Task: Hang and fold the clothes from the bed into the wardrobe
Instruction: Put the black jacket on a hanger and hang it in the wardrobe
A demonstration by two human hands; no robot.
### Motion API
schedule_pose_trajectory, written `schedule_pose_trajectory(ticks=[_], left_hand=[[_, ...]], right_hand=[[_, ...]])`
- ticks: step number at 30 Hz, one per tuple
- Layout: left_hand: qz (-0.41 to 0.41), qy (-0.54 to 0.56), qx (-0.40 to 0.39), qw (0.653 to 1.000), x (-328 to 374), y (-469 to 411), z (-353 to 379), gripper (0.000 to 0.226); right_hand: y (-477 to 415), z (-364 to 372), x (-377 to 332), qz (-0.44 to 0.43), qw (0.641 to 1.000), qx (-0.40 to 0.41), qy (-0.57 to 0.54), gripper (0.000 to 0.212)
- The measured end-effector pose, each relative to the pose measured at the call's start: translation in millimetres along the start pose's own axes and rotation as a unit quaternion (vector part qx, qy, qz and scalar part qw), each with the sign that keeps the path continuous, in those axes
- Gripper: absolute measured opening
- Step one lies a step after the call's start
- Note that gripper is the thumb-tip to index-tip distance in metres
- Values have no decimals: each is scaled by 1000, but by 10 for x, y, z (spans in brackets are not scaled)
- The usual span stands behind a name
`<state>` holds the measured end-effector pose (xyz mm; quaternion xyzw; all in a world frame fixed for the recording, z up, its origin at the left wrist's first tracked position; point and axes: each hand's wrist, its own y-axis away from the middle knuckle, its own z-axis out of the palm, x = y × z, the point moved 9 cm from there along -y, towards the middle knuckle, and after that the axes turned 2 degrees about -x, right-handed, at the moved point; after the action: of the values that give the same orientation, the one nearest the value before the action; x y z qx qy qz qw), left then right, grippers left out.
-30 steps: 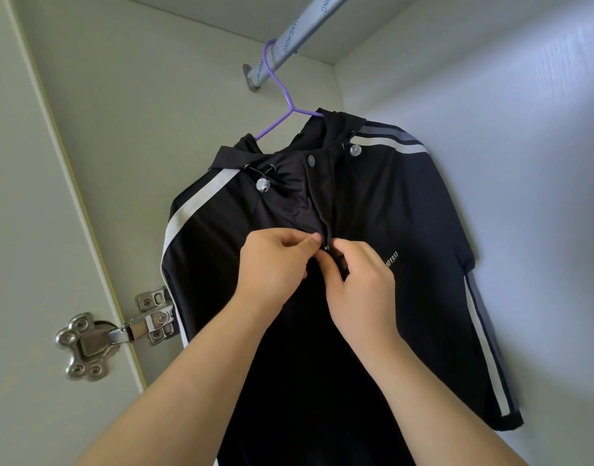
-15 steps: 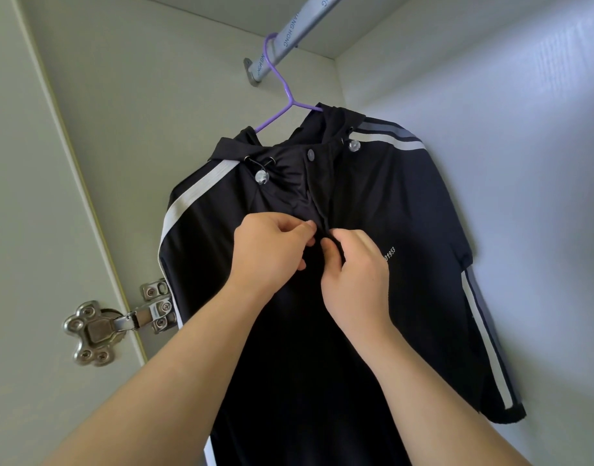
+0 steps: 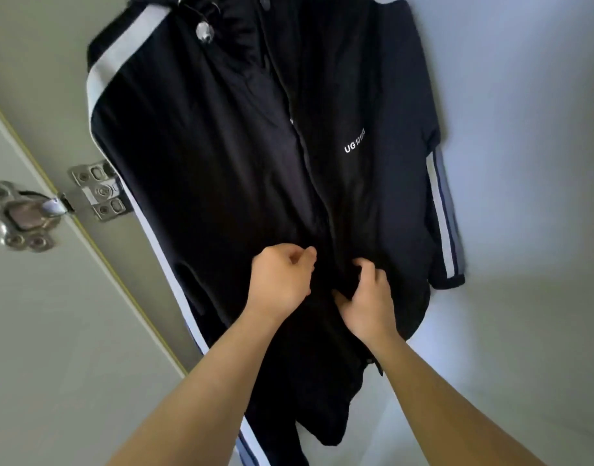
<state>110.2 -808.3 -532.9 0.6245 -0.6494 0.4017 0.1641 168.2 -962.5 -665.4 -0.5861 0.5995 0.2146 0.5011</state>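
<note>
Fingers (image 3: 363, 268) pinch smooth black jacket (image 3: 221, 146)

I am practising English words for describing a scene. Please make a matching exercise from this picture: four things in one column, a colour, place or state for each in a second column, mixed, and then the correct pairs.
Things
1. jacket
2. hinge
3. lettering
4. right hand

Descriptions
a. white, on the chest
b. grips a fold of cloth low on the front
c. black, with pale sleeve stripes
d. shiny metal, at the door's edge

Pairs: 1-c, 2-d, 3-a, 4-b
</note>
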Motion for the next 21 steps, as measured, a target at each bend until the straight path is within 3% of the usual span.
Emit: schedule_pose_trajectory(ticks=[3,6,9,14,18,21], left_hand=[[-54,-20,-43,997,-453,149,329,30],[-104,-37,-98,989,-814,276,636,19],[-145,-48,-150,977,-1130,408,919,10],[-237,-22,-203,950,-1833,817,1416,9],[-388,121,-214,888,-2364,1373,1900,13],[-502,295,-202,787,-2488,1763,2247,28]], right_hand=[[214,320,791,138,987,-50,-58,63],[429,494,1310,223,967,-68,-103,38],[583,536,1580,248,959,-80,-108,11],[840,460,1783,246,959,-115,-86,21],[1130,334,1862,229,958,-142,-100,24],[1310,201,1852,214,958,-153,-113,27]])
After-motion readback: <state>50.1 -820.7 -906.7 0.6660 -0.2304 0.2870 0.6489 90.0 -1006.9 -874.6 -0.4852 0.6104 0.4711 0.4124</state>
